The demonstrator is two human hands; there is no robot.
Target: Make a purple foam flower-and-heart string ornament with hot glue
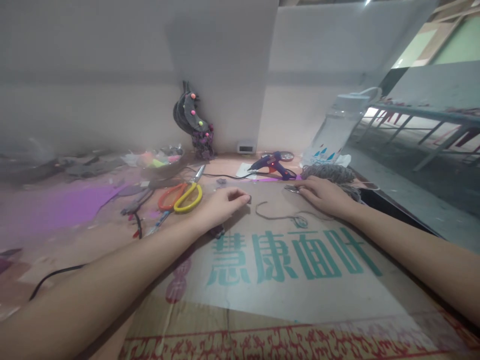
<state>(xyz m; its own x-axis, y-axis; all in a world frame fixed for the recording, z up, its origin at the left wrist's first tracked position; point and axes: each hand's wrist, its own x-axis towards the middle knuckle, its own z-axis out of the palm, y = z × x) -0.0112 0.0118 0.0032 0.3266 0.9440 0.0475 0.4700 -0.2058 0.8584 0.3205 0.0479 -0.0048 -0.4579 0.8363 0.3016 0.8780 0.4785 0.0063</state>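
My left hand [231, 202] is over the printed sheet, its thumb and forefinger pinching a small dark piece [249, 199] too small to name. To the right, my right hand [322, 194] lies low over the sheet, fingers closed about a pair of small metal snips [291, 189] whose tips stick out to the left. Between the hands a loose length of grey yarn [275, 217] curls on the sheet. A ball of grey yarn [328, 173] sits just behind my right hand. Large scissors [188, 198] with one orange and one yellow handle lie left of my left hand.
A glue gun [273, 165] with a lit red light stands at the back, its cord running left. Behind it is a small white display box [246, 147]. A clear bottle [335, 130] stands at right. A grey crescent ornament with coloured beads [192, 112] rises at the rear.
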